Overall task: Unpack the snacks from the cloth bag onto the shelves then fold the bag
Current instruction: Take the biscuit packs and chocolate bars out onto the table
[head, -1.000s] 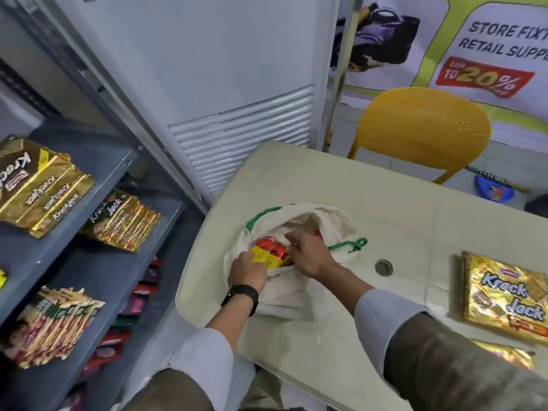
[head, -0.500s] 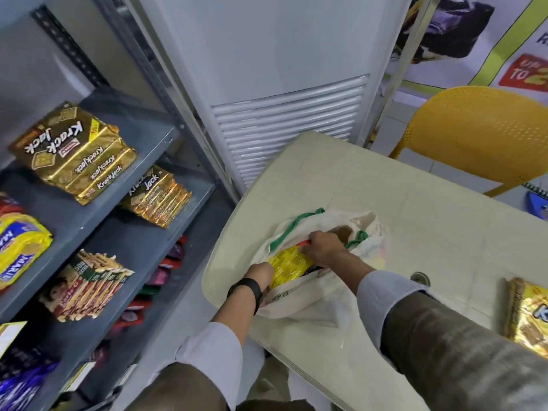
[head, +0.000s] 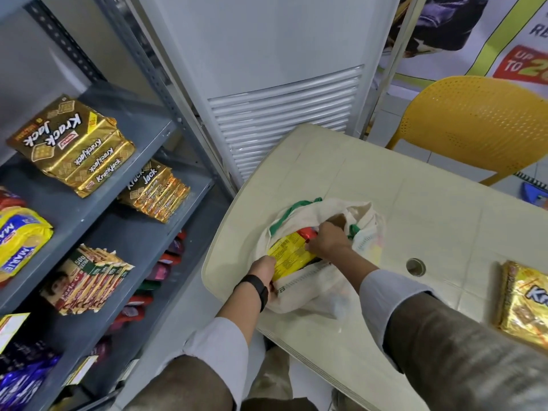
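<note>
A cream cloth bag [head: 311, 292] with green handles lies slumped on the pale tabletop [head: 430, 221], its mouth open toward the far side. Both hands are at that mouth. The left hand [head: 264, 269], with a black watch on its wrist, grips the near end of a yellow snack packet [head: 289, 255] together with the bag's edge, its fingers curled around them. The right hand [head: 326, 240] reaches in from the other side and is clenched on the far end of the same packet, where a strip of red wrapper [head: 307, 232] shows just past its knuckles. The packet lies tilted across the bag's opening, between the two hands, partly out of the cloth and partly covered by it.

To the left of the left hand stands a grey metal shelf unit [head: 98, 209]. On its upper board sits a stack of gold cracker packs [head: 74, 146], with a second gold stack [head: 154, 192] one board lower and closer to the hand. Further left lies a yellow and blue biscuit pack [head: 20, 241], and below it a row of red and green biscuit packets [head: 89, 280] stands leaning. Purple wrappers [head: 20, 378] fill the lowest corner.

To the right of the right hand, well apart from the bag, another gold cracker pack [head: 525, 304] lies flat on the tabletop, cut off by the picture's edge. A round hole [head: 415, 266] in the tabletop sits between that pack and the bag. Beyond the hands a yellow plastic chair [head: 474, 126] stands at the far side, beside a white louvred cabinet [head: 281, 114].
</note>
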